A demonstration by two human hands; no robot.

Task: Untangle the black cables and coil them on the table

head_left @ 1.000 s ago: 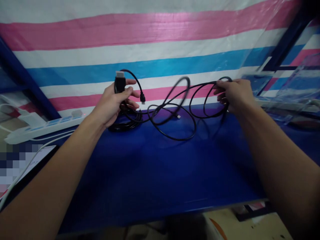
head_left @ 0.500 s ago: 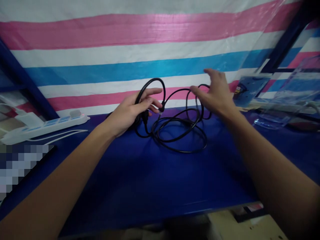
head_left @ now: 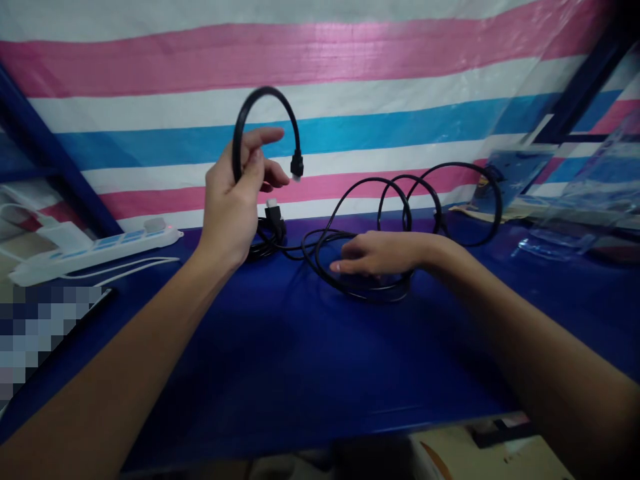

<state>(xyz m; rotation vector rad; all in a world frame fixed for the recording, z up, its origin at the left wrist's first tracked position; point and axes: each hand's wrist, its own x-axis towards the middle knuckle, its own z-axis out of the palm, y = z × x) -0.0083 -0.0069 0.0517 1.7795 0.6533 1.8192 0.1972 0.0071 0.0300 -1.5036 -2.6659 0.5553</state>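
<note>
Raised since the earlier frame, the partly open left hand (head_left: 230,207) pinched an arched black rubbery cable (head_left: 270,91) right of the white plastic power strip (head_left: 107,256), apparently keeping its plug (head_left: 297,164) clear; farther right, the lowered right hand (head_left: 385,253) half-curled over glossy black cable loops (head_left: 373,179), grip unclear.

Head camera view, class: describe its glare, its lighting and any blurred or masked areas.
Head view: pale glare on the striped sheet's upper pink band; dim light over the blue table, darker beneath it; clear plastic at right looks soft and smeared; coarse square blocks mask part of the left edge.
</note>
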